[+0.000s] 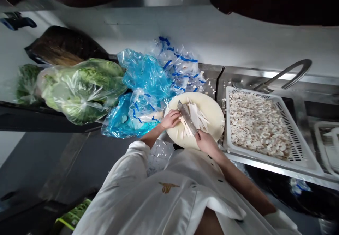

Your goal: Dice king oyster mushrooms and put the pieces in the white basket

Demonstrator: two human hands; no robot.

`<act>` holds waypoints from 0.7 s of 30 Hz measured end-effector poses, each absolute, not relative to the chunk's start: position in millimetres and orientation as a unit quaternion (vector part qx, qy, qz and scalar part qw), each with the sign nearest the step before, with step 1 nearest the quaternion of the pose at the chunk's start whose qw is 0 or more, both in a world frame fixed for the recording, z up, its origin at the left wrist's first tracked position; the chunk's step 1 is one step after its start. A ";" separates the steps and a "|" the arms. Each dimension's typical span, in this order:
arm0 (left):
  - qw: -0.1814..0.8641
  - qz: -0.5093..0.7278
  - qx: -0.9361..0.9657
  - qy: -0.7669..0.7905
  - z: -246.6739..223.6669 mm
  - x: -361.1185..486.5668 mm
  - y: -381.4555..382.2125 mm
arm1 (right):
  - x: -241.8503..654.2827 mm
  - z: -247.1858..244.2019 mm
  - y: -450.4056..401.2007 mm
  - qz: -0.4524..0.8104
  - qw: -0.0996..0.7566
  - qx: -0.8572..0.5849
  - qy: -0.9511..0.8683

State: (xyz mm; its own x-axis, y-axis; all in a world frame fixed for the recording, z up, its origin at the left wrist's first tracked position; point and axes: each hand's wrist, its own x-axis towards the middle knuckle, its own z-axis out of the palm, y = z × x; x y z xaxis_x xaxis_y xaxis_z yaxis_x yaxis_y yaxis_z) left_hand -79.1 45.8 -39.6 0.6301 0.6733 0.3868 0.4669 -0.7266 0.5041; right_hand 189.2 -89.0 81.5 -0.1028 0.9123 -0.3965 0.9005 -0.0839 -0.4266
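Note:
My right hand (206,141) is closed round the handle of a broad-bladed knife (188,116), whose blade slants up and left over a round cream cutting board (214,122). Long white strips of food (196,115) lie on the board on both sides of the blade. At the board's left side, my left hand (171,119) has its fingers bent together against pale pieces beside the blade; the fingertips partly hide what they press on.
Right of the board, a white perforated basket (304,157) of chopped pieces sits by a curved faucet (299,72). Blue plastic bags (148,74), clear bags (182,67) and bagged leafy greens (82,86) lie to the left.

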 end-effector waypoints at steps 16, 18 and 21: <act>0.248 0.301 0.871 0.298 -45.8 -83.4 52.6 | 174.6 95.1 -86.4 0.327 0.011 -0.682 -0.654; 0.255 0.308 0.867 0.298 -46.5 -83.7 53.0 | 172.7 95.7 -83.0 0.324 0.006 -0.683 -0.654; 0.264 0.325 0.857 0.300 -48.3 -84.0 53.5 | 165.7 94.9 -74.8 0.324 -0.008 -0.686 -0.651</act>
State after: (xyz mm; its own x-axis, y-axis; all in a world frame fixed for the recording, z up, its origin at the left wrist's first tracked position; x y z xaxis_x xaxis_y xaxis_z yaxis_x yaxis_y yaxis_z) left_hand -84.0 53.5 -48.3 0.6089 0.6856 0.3990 0.3428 -0.6810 0.6470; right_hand 165.7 -74.8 94.9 -0.0578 0.8889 -0.4544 0.8991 -0.1515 -0.4106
